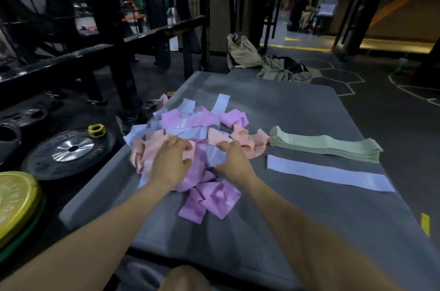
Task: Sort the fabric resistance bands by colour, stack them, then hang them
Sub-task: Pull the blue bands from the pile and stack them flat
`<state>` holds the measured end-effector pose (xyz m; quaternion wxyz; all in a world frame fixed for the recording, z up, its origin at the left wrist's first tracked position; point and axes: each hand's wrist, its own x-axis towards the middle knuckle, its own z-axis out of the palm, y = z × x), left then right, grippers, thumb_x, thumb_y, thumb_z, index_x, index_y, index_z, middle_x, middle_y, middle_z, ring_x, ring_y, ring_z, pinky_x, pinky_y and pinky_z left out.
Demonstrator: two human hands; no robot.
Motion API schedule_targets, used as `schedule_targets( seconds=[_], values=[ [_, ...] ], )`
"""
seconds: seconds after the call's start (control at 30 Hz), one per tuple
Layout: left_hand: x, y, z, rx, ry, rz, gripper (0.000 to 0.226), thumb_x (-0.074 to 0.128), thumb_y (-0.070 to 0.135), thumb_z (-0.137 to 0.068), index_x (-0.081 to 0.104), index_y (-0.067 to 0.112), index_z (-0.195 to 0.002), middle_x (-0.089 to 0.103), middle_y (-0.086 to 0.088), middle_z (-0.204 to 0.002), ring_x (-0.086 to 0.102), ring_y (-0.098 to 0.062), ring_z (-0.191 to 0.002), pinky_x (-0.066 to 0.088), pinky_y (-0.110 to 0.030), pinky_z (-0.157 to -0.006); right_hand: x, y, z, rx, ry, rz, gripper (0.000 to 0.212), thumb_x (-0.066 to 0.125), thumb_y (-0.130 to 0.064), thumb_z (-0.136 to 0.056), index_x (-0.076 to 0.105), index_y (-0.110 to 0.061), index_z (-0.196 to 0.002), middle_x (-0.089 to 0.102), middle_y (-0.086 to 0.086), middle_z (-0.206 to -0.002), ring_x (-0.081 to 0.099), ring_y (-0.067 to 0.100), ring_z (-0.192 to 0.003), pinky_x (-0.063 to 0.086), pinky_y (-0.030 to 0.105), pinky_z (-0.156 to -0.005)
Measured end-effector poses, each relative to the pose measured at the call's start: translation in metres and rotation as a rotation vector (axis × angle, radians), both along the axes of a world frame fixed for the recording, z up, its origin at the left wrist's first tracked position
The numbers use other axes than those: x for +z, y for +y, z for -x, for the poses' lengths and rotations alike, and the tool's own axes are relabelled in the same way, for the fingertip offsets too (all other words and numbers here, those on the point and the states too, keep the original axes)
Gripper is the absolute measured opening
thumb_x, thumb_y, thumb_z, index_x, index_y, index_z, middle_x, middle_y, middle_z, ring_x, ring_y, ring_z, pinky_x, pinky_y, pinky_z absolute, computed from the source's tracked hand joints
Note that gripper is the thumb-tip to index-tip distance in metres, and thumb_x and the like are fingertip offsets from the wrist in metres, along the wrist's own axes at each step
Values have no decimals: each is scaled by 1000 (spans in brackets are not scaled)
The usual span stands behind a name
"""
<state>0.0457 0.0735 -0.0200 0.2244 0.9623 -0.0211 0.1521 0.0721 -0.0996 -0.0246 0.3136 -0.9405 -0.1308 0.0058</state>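
- Grey mat (273,109) lies on the dark gym floor (381,105); it carries all the bands. Its left edge runs close alongside the weight plates; its far edge ends just before a heap of clothing (283,71) and a beige bag (240,52).
- Open room: bare mat on the far side behind the bands, and a wide bare stretch on the near right, below the lilac band.
- Left of the mat: a black weight plate (71,150) with a yellow collar (97,130) on its rim, and a yellow plate (14,200) at the frame edge. A dark rack frame (114,52) stands behind them.
- No containers in view; bands lie loose or stacked on the mat.
- Unsorted pile (188,131) of pink, peach and lilac fabric resistance bands sits at mid-left of the mat, some strands reaching the left edge.
- Green stack (326,148), neatly squared, lies right of the pile, its left end almost touching the peach bands.
- Single lilac band (328,174) lies flat just near of the green stack, apart from it.
- Left hand (170,159), forearm extended, palm down, fingers curled into the peach and pink bands.
- Right hand (232,162), palm down, fingers curled on a lilac band at the pile's near right side.
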Motion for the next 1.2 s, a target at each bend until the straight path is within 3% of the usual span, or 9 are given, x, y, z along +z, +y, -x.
schedule_targets(
  seconds=[0.1, 0.2, 0.3, 0.37, 0.47, 0.67, 0.87, 1.1, 1.2],
  values=[
    [-3, 14, 1, -2, 35, 43, 35, 66, 7, -81, 60, 8, -115, 52, -8, -125, 48, -27, -119, 35, -31, -101, -8, 9, -2, -33, -8, 175, 65, 64, -4, -79, 39, -16, -138, 28, 14, -134, 38, 35, -119, 38, 33, -101],
    [-5, 22, 1, -10, 45, 75, 35, 62, 9, -83, 58, 13, -117, 51, -1, -128, 47, -22, -121, 34, -28, -103, -16, 9, -5, -101, -22, 232, 44, 57, 0, -80, 54, -15, -121, 31, 14, -134, 41, 32, -114, 43, 33, -93],
    [-3, 23, 0, -18, 68, 81, 34, 61, 11, -86, 57, 13, -120, 49, 1, -129, 48, -21, -120, 34, -26, -100, -4, 5, -9, -34, -95, 134, 16, 50, 4, -75, 59, -9, -79, 55, 12, -99, 48, 26, -84, 32, 23, -62],
    [1, 24, -4, -19, 70, 74, 34, 62, 13, -85, 57, 12, -118, 51, 0, -126, 50, -22, -117, 36, -26, -97, 17, 3, -12, -24, -76, 10, 16, 48, 6, -77, 54, -8, -71, 52, 6, -75, 45, 22, -76, 24, 21, -50],
    [11, 23, -11, -4, 83, 88, 34, 66, 19, -84, 58, 12, -116, 54, -4, -121, 52, -24, -111, 40, -27, -90, 55, 1, -15, -111, -121, -192, 22, 44, 5, -83, 61, -4, -94, 60, 14, -85, 47, 21, -77, 34, 25, -63],
    [39, 5, -16, -30, 31, 198, 32, 65, 17, -82, 59, 13, -113, 58, -5, -117, 57, -23, -103, 42, -25, -80, 118, -5, -17, -159, -161, -395, 22, 43, 5, -87, 52, -11, -75, 54, 8, -65, 49, 20, -57, 48, 29, -56],
    [66, -26, -6, -183, 5, 426, 31, 64, 0, -80, 59, 7, -109, 59, 4, -100, 57, -16, -96, 40, -14, -69, 135, -20, -6, -172, -148, -459, 35, 43, 7, -84, 49, -22, -66, 53, 6, -62, 53, 24, -67, 54, 51, -76],
    [72, -60, 11, -275, 40, 677, 52, 72, 10, -69, 49, 14, -115, 57, 4, -104, 58, -15, -93, 45, -10, -72, 137, -56, 12, -224, -146, -452, 28, 43, 6, -85, 47, -13, -65, 50, 5, -61, 50, 23, -64, 53, 49, -75],
    [72, -68, 20, -354, 44, 708, 64, 75, -5, -69, 44, 18, -121, 49, 6, -105, 54, -7, -90, 48, -13, -70, 127, -71, 20, -258, -119, -394, 17, 45, 5, -85, 51, -5, -73, 51, 7, -63, 50, 22, -64, 48, 38, -65]
  ],
)
